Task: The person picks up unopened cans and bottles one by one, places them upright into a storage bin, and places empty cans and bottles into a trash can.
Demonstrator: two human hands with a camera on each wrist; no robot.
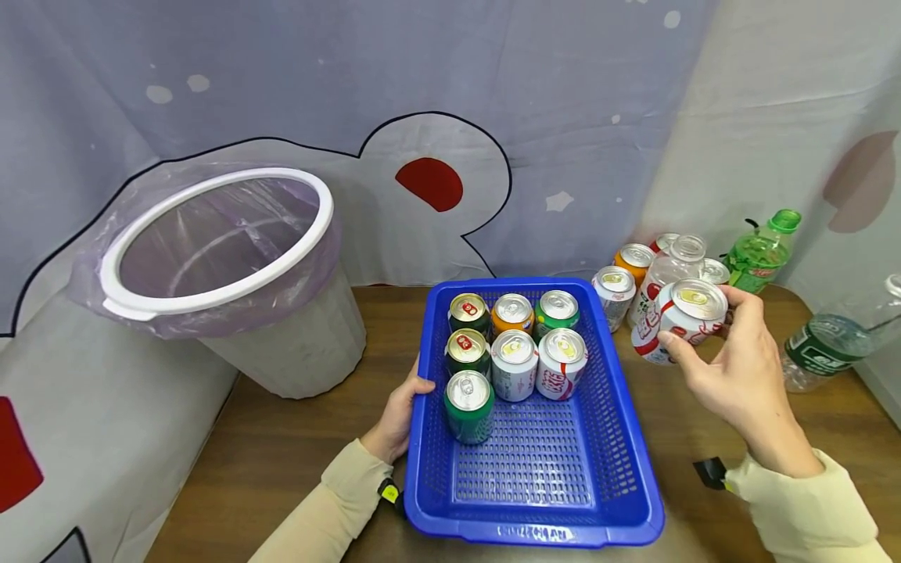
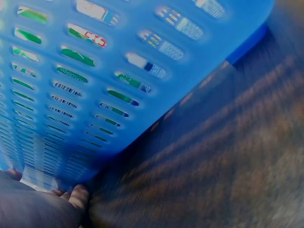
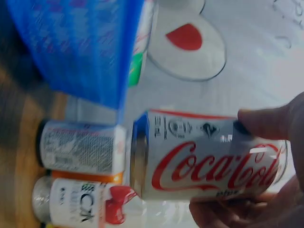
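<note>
My right hand (image 1: 739, 375) holds a white Coca-Cola can (image 1: 693, 309) between thumb and fingers, in the air to the right of a blue plastic basket (image 1: 626, 438). In the right wrist view the can (image 3: 213, 156) shows its red lettering. My left hand (image 1: 397, 410) grips the basket's left side, thumb over the rim; its other fingers are mostly hidden in the head view. Inside the basket, several cans stand upright in rows toward the far end, among them a green can (image 1: 469, 407) and a white can with red print (image 1: 561, 363).
Right of the basket stand a white can (image 1: 614, 293), an orange can (image 1: 633, 258), a clear bottle (image 1: 679, 266), a green bottle (image 1: 763, 250) and a bottle with a dark green label (image 1: 823, 352). A lined trash bin (image 1: 303, 336) stands at left, against a patterned cloth (image 1: 563, 117).
</note>
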